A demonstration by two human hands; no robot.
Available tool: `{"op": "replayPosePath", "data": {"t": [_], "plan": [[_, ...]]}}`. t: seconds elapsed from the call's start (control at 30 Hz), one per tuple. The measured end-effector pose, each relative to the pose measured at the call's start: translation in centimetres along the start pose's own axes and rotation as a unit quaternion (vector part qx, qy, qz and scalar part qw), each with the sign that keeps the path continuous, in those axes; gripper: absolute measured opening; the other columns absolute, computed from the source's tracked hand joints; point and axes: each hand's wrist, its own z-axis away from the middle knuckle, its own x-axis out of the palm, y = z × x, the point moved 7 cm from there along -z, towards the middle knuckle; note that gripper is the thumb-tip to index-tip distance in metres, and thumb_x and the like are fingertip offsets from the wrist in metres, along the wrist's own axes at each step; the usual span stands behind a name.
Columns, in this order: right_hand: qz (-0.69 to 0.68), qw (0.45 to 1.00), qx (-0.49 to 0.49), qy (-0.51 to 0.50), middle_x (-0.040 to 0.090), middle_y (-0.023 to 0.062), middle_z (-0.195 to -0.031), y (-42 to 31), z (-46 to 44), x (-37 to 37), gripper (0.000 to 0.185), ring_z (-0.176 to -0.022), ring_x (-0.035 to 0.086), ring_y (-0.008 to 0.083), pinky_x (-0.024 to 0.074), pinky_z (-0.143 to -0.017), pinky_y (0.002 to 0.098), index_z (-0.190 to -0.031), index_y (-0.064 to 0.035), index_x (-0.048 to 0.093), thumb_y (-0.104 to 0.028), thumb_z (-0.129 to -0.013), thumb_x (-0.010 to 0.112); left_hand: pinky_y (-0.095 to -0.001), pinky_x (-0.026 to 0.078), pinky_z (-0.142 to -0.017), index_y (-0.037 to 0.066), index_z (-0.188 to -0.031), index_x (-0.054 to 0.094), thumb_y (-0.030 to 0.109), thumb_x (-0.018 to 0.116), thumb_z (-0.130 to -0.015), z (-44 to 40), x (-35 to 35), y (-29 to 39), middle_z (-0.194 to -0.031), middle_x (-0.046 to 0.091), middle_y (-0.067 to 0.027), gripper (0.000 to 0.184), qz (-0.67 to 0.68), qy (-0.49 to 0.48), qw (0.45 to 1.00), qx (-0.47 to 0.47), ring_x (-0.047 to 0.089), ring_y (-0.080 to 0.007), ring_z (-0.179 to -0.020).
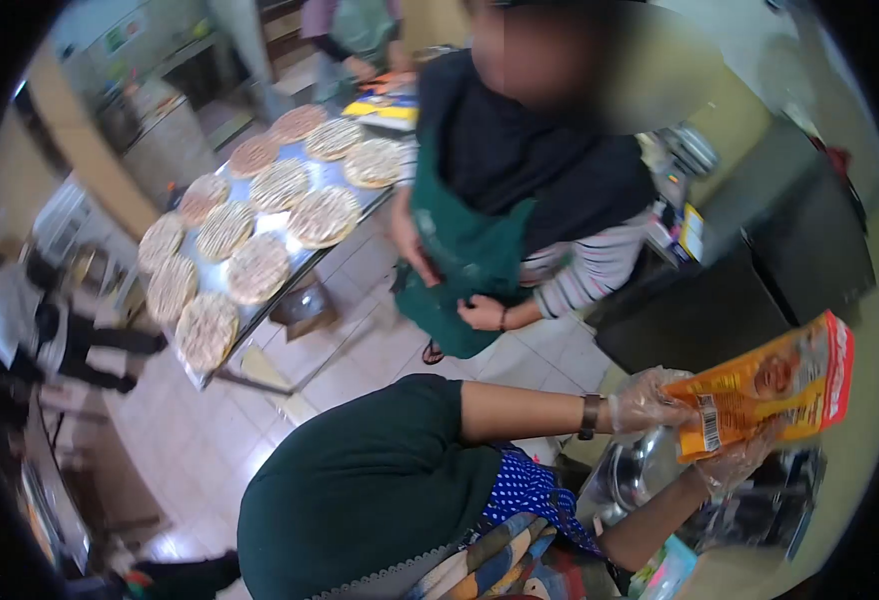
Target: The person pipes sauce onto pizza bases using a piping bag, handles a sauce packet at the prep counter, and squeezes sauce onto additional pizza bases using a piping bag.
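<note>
My left hand (pixel 652 400), in a clear plastic glove and with a dark watch on its wrist, grips the near left end of an orange pouch (pixel 752 388). The pouch has a barcode, a food picture and a red and white end. My right hand (pixel 740 460), also gloved in clear plastic, holds the pouch's lower edge. The pouch is tilted, its red end up and to the right. Part of the fingers of each hand is hidden by the pouch or blurred by the glove.
A co-worker in a green apron (pixel 475 255) stands before me. Several topped round bases (pixel 260 268) lie on a metal table (pixel 305 262) at the left. Metal pots (pixel 635 470) sit below my hands. A dark cabinet (pixel 700 310) is at the right. More people stand behind and left.
</note>
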Motion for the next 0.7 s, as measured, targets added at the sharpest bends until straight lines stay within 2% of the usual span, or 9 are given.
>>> {"op": "replayPosePath", "data": {"t": [0.03,0.1,0.13,0.2,0.23,0.37,0.5,0.57,0.7], "plan": [[-0.173,0.962,0.209,0.024,0.043,0.0186,-0.12,3.4,0.9,-0.3,0.049,-0.108,0.046,0.0279,0.0398,-0.09,0.0384,-0.125,-0.0018,0.037,-0.033,-0.088,0.039,-0.0252,0.048,-0.071,0.008,-0.117,0.043,0.01,0.06,-0.079,-0.2,1.2,-1.3,-0.106,0.054,-0.0026,0.042,0.043,-0.049,0.995,-0.075,0.051,-0.0087,-0.094],[-0.301,0.863,0.399,0.08,0.044,0.0165,-0.118,6.8,3.9,-1.1,0.054,-0.108,0.045,0.0265,0.0395,-0.09,0.0369,-0.123,-0.0006,0.038,-0.04,-0.086,0.041,-0.0279,0.05,-0.067,0.007,-0.119,0.04,0.012,0.06,-0.079,0.1,3.5,-3.9,-0.107,0.052,-0.0029,0.045,0.199,-0.084,0.948,-0.235,0.052,-0.0114,-0.094],[-0.271,0.873,0.395,0.092,0.044,0.0163,-0.117,7.3,3.8,-2.1,0.061,-0.107,0.046,0.0275,0.0394,-0.089,0.0369,-0.121,0.0003,0.039,-0.048,-0.084,0.043,-0.0287,0.051,-0.063,0.008,-0.119,0.04,0.016,0.06,-0.079,-0.3,3.9,-5.6,-0.106,0.052,-0.0027,0.044,0.205,-0.107,0.939,-0.254,0.054,-0.0141,-0.09],[-0.487,0.59,0.616,0.189,0.052,0.008,-0.102,6.8,2.7,-2.2,0.037,-0.088,0.052,0.0156,0.0444,-0.077,0.0311,-0.109,-0.0022,0.046,-0.03,-0.086,0.049,-0.0291,0.049,-0.062,0.013,-0.116,0.044,0.025,0.057,-0.082,-0.6,4.6,-8.8,-0.107,0.052,-0.0013,0.039,0.281,-0.155,0.881,-0.349,0.053,-0.012,-0.089],[-0.386,0.675,0.593,0.209,0.054,0.0074,-0.098,8.2,3.7,-3.5,0.036,-0.083,0.054,0.0158,0.0458,-0.073,0.0302,-0.109,-0.0018,0.046,-0.03,-0.086,0.048,-0.0297,0.046,-0.062,0.014,-0.115,0.045,0.035,0.055,-0.082,-0.9,5.1,-9.9,-0.106,0.052,0.0003,0.041,0.311,-0.11,0.872,-0.361,0.052,-0.0117,-0.084],[-0.415,0.587,0.582,0.38,0.056,0.0062,-0.093,11.9,5.2,-7.1,0.033,-0.083,0.054,0.0133,0.0446,-0.074,0.0286,-0.104,0.0003,0.049,-0.027,-0.086,0.051,-0.0366,0.047,-0.071,0.012,-0.12,0.044,0.068,0.048,-0.066,-2.3,7.7,-11.5,-0.119,0.047,-0.0063,0.078,0.299,-0.283,0.857,-0.31,0.042,-0.0226,-0.11],[-0.373,0.585,0.589,0.414,0.056,0.0061,-0.092,13.7,8.1,-10.1,0.03,-0.081,0.054,0.0129,0.0451,-0.072,0.0279,-0.099,-0.0001,0.051,-0.027,-0.086,0.052,-0.0356,0.048,-0.066,0.007,-0.121,0.04,0.054,0.056,-0.073,-2.2,10.9,-15.4,-0.113,0.051,-0.013,0.069,0.268,-0.301,0.84,-0.364,0.048,-0.0266,-0.103],[-0.285,0.625,0.6,0.41,0.057,0.0059,-0.088,12.4,7.9,-10.8,0.026,-0.075,0.055,0.0128,0.0464,-0.068,0.028,-0.093,-0.0008,0.053,-0.025,-0.085,0.053,-0.0326,0.049,-0.056,0.005,-0.118,0.039,0.032,0.054,-0.081,-1.0,13.8,-15.5,-0.105,0.053,-0.0175,0.049,0.1,-0.411,0.839,-0.343,0.057,-0.0272,-0.087],[-0.296,0.59,0.604,0.447,0.057,0.005,-0.08,12.5,8.7,-13.1,0.024,-0.069,0.056,0.012,0.0474,-0.061,0.0278,-0.088,-0.0016,0.053,-0.025,-0.083,0.056,-0.0283,0.05,-0.05,-0.001,-0.106,0.048,0.014,0.056,-0.081,-0.8,15.3,-17.2,-0.093,0.059,-0.0103,0.029,0.261,-0.325,0.784,-0.461,0.059,-0.0195,-0.067]]}}
